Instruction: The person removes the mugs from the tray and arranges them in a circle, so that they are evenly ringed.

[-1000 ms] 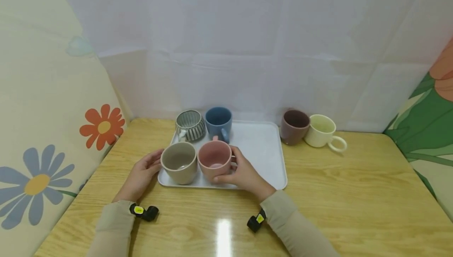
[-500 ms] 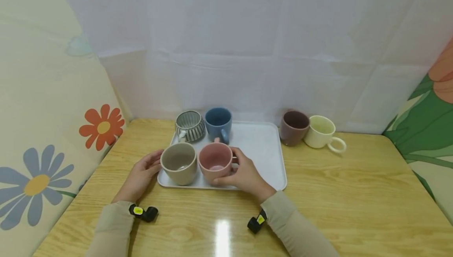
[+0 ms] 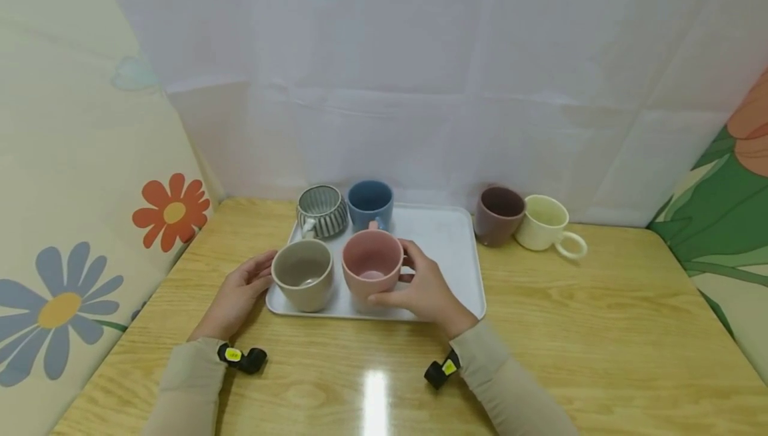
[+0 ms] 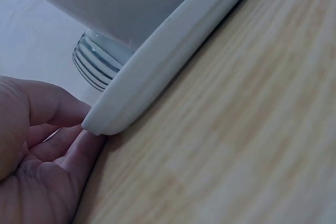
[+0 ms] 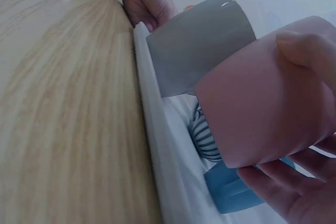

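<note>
My right hand (image 3: 425, 284) grips a pink mug (image 3: 372, 259) by its side, thumb on the near face and fingers round the right. In the right wrist view the mug's base (image 5: 215, 129) shows raised off the white tray (image 5: 157, 108). My left hand (image 3: 241, 293) pinches the tray's rim (image 4: 118, 111) at the left, thumb above and fingers at the edge. A beige mug (image 3: 305, 283) stands on the tray just left of the pink one. Behind them, also on the tray, are a grey striped cup (image 3: 327, 219) and a blue mug (image 3: 370, 206).
Right of the tray, a dark plum mug (image 3: 498, 219) and a pale yellow mug (image 3: 540, 223) stand side by side on the wooden table (image 3: 588, 316). A white cloth (image 3: 384, 89) hangs behind, with flowered panels at both sides.
The pink mug has risen off the tray and shifted slightly right in my right hand, away from the beige mug. My left hand stays at the tray's rim.
</note>
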The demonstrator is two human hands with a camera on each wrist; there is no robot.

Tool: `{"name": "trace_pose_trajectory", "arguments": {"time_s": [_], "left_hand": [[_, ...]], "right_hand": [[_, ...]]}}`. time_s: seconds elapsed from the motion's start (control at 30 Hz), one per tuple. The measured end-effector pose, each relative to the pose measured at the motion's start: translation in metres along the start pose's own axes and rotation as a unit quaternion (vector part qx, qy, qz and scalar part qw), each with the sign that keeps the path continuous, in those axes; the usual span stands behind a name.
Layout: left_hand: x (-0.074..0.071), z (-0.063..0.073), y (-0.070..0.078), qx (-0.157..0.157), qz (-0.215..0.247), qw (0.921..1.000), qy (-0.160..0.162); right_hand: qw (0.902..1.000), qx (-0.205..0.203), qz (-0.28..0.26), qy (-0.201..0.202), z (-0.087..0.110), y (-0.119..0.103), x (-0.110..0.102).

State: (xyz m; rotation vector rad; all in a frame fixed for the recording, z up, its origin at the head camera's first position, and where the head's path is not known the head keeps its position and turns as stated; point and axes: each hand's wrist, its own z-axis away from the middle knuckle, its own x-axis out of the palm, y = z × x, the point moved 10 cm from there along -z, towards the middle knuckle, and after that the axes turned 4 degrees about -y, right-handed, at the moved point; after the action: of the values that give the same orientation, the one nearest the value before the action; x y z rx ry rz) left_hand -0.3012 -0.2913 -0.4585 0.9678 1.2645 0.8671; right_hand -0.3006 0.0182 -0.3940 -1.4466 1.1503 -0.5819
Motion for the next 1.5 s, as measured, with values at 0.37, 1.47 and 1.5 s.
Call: {"name": "trace_pose_trajectory", "arguments": {"time_s": [0.37,1.47,1.5], "left_hand": [[0.000,0.001,0.002,0.005,0.019,0.9998,0.002],[-0.001,0.000,0.000,-0.008,-0.010,0.9999,0.005],[-0.001,0.000,0.000,-0.008,-0.011,0.9999,0.005]], "right_hand": [[0.9995,-0.021,0.015,0.019,0.004,-0.019,-0.019],[0.9752,-0.104,0.085,0.176,0.079,-0.047,-0.139],[0.9738,-0.103,0.087,0.183,0.081,-0.047,-0.143]]}}
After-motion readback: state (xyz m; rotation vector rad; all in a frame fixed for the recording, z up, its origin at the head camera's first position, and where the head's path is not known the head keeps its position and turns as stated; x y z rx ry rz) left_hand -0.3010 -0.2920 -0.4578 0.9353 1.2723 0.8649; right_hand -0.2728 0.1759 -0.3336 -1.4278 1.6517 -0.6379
